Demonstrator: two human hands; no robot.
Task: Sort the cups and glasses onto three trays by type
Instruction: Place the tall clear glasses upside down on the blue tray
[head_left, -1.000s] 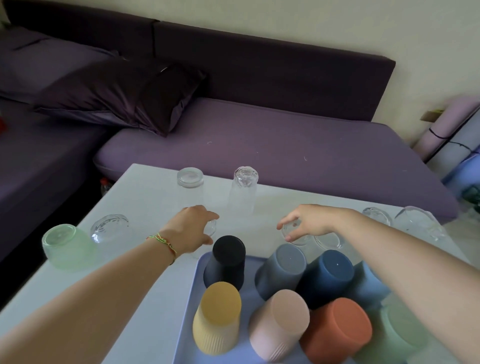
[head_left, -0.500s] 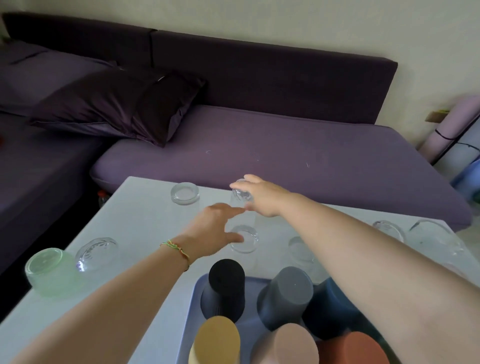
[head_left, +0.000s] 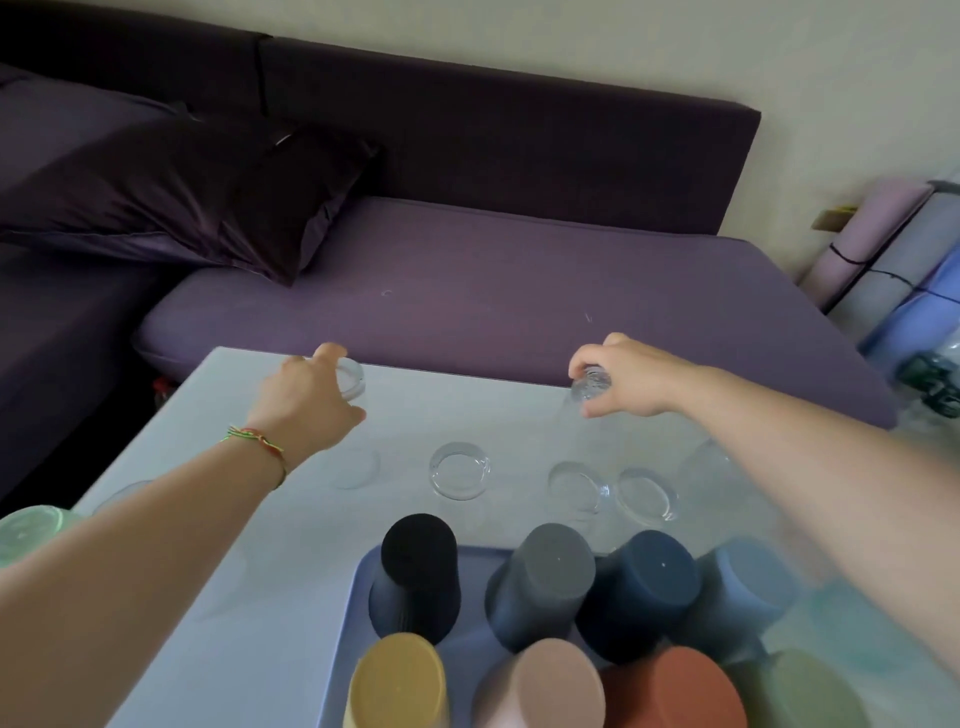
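Head view: each hand (head_left: 306, 400) (head_left: 631, 379) grips a glass (head_left: 350, 376) (head_left: 589, 384).

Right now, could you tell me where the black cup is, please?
The black cup stands upside down at the far-left corner of the blue tray, beside the grey cup and behind the yellow cup.

clear glasses (head_left: 459, 470) inverted, mid-table | ribbed coloured cups (head_left: 420, 577) inverted, crowded on blue tray (head_left: 340, 670)
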